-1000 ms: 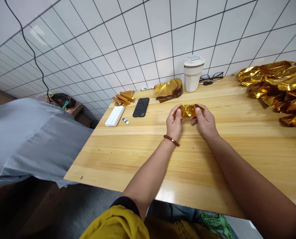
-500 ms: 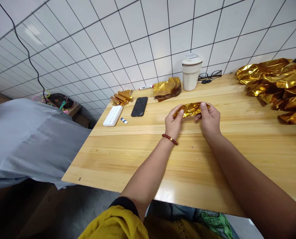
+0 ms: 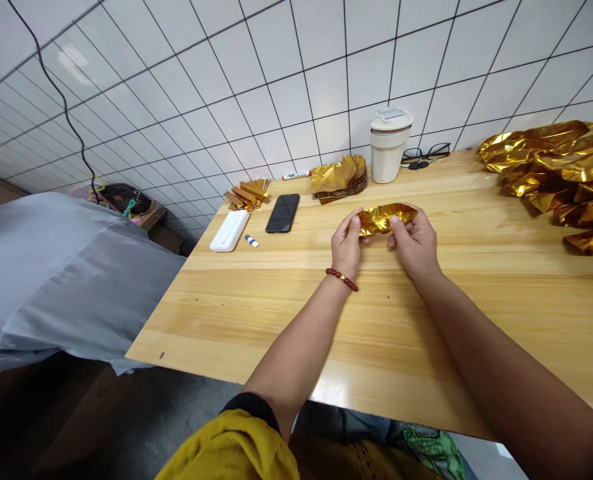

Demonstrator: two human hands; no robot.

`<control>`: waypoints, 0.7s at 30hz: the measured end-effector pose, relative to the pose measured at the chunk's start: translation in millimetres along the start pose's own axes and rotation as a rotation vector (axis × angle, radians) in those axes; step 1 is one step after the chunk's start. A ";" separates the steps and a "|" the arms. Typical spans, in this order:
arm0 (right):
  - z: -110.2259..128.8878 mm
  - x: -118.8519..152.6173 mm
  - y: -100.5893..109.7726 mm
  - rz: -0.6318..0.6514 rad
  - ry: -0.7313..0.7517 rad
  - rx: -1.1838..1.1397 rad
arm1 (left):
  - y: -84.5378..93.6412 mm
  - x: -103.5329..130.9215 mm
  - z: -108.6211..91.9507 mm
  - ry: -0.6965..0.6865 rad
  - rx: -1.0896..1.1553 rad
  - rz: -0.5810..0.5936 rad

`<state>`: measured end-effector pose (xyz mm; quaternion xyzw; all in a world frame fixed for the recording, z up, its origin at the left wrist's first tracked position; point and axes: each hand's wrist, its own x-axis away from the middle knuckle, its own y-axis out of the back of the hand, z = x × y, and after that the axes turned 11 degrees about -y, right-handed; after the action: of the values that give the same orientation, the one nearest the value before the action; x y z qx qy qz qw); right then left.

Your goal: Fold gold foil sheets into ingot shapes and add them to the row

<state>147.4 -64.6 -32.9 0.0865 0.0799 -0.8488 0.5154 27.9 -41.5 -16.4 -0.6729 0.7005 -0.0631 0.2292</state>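
A shiny gold foil strip [image 3: 376, 220] is held between both hands above the wooden table [image 3: 276, 307]. My left hand [image 3: 346, 248], with a red bead bracelet at the wrist, pinches its left end with the thumb on top. My right hand [image 3: 416, 247] grips the right part, thumb pressed on the foil and fingers behind it. Beyond the hands lies a stack of folded gold foil [image 3: 337, 179].
Along the wall are a white cup [image 3: 388, 148], glasses [image 3: 434, 152], a marker [image 3: 296, 175] and gold strips [image 3: 249, 194]. A phone [image 3: 282, 213], white box [image 3: 229, 231] and small tube [image 3: 251, 241] lie left; a large foil pile [image 3: 556, 167] lies right.
My right thumb has slid left along the foil strip, toward its middle. My left thumb has shifted slightly left. The view has moved a little, and both hands still hold the strip.
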 end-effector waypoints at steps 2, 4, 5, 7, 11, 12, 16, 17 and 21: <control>-0.3 1.1 0.2 0.002 0.020 0.027 | -0.5 0.0 -0.6 0.006 0.010 -0.014; 0.4 2.1 0.4 -0.001 0.039 0.049 | -0.8 0.0 -0.7 0.006 0.017 -0.010; 0.9 2.6 0.5 -0.004 0.045 0.061 | -0.8 -0.1 -0.6 0.002 0.020 -0.006; 1.7 3.2 0.7 -0.004 0.053 0.079 | -0.5 -0.3 -0.4 -0.008 0.026 -0.006; 1.9 3.3 1.8 0.018 0.066 0.075 | 0.3 -0.8 0.0 0.009 0.040 -0.026; 1.7 3.1 2.2 0.021 0.066 0.069 | 0.3 -0.8 -0.2 0.019 0.042 -0.028; 1.5 3.3 3.5 0.024 0.051 0.076 | -0.4 -0.2 -1.9 0.043 0.040 -0.020; 1.8 3.7 3.7 0.029 0.051 0.086 | -0.6 -0.1 -2.3 0.048 0.040 -0.014; 2.6 4.3 4.1 0.023 0.046 0.095 | 0.0 -1.2 -1.5 0.068 0.036 -0.007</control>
<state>148.9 -70.8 -31.5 0.1312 0.0505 -0.8435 0.5184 27.3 -40.7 -14.7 -0.6685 0.7042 -0.0993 0.2174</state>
